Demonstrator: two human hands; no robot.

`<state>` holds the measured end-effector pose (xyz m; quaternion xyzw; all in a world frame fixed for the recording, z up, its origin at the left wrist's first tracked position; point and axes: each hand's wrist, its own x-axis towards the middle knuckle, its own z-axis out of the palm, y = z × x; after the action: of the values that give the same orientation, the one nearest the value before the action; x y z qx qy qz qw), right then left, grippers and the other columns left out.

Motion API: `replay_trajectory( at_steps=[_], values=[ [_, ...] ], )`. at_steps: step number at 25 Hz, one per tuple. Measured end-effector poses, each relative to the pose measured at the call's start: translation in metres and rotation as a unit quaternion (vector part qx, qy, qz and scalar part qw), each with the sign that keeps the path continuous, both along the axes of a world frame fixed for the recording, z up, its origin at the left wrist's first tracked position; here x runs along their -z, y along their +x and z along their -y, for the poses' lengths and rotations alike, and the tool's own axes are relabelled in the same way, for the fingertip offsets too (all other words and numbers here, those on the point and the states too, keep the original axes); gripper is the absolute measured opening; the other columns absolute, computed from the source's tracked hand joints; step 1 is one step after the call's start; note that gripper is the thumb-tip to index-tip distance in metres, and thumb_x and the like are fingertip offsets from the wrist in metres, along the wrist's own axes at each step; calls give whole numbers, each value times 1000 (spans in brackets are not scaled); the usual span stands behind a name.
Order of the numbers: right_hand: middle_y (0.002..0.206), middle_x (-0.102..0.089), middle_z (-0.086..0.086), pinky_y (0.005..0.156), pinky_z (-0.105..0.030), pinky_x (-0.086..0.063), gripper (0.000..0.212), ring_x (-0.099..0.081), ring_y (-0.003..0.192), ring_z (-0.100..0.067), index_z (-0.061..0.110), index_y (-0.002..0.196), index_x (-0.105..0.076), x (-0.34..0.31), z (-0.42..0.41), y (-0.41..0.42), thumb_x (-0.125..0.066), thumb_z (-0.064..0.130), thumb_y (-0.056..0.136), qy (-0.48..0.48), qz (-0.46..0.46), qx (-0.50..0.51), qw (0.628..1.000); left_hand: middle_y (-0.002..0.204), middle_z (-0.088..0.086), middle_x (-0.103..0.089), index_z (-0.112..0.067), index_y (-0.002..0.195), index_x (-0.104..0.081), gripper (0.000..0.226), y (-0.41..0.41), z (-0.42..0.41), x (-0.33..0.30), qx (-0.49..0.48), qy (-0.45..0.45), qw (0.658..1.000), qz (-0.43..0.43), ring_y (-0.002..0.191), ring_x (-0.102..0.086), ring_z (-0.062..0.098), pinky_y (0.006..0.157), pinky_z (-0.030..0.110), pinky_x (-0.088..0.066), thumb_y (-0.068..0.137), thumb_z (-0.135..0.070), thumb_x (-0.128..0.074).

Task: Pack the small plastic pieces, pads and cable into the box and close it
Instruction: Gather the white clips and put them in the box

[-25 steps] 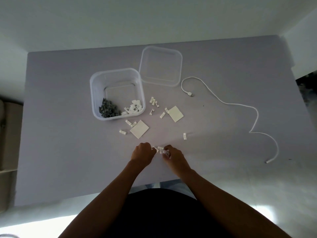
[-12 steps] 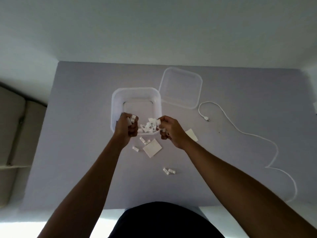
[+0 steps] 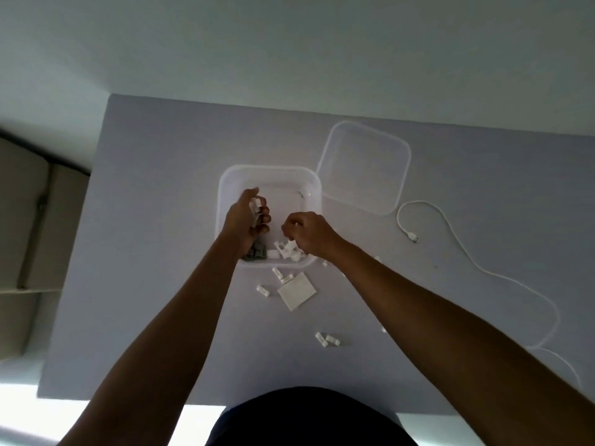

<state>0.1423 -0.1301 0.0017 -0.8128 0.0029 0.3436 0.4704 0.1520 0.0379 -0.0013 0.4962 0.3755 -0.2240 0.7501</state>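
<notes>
The clear plastic box [image 3: 273, 170] stands open on the table, with grey and white small pieces [image 3: 277, 252] piled at its near wall. My left hand [image 3: 246, 217] hovers over the box's left side, fingers curled around white plastic pieces [image 3: 256, 206]. Over the box's near right corner my right hand [image 3: 307, 235] is curled; what it holds is hidden. A white square pad [image 3: 297, 291] and loose white pieces [image 3: 327, 339] lie in front of the box. The white cable [image 3: 450, 239] snakes along the right. A second pad is hidden under my right arm.
The clear lid [image 3: 365, 165] lies flat just right of the box, beyond it. The grey table [image 3: 145, 252] ends at its left edge near a beige sofa or cushion [image 3: 29, 236] below. A pale wall lies beyond the far edge.
Both hands lifted white pieces from the near table and carried them forward over the box. The left hand now sits further inside it. The camera tilted forward.
</notes>
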Motion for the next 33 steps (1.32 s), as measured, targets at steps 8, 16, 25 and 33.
replay_trajectory(
  at_steps=[8,16,25,33],
  values=[
    [108,-63,-16,74,-33,-47,28,-63,93,-30,4,114,-60,20,-17,-14,-55,22,93,-175,135,-213,952,66,8,-66,-8,75,-64,20,9,19,28,-2,-10,999,-38,60,-64,17,64,28,-54,90,-14,-51],
    [105,-72,-9,82,-31,-55,23,-68,91,-21,10,105,-69,5,6,-45,-51,9,91,-59,203,-55,976,85,19,-70,0,93,-70,44,-8,28,42,211,56,975,44,68,-63,22,52,27,-46,98,-35,-43],
    [91,-70,-8,75,-16,-47,19,-64,84,-17,7,89,-68,30,82,-59,-53,-4,87,-122,201,258,937,100,0,-76,-11,96,-76,64,-32,40,23,292,160,936,117,103,-66,13,93,36,-45,102,-50,-26],
    [138,-45,-9,100,-38,-43,57,-39,127,-27,20,138,-49,53,91,-55,-54,-3,86,-189,128,59,972,106,5,-65,-12,105,-61,29,-61,53,25,327,478,747,326,94,-58,17,83,35,-50,101,-33,-42]
  ],
)
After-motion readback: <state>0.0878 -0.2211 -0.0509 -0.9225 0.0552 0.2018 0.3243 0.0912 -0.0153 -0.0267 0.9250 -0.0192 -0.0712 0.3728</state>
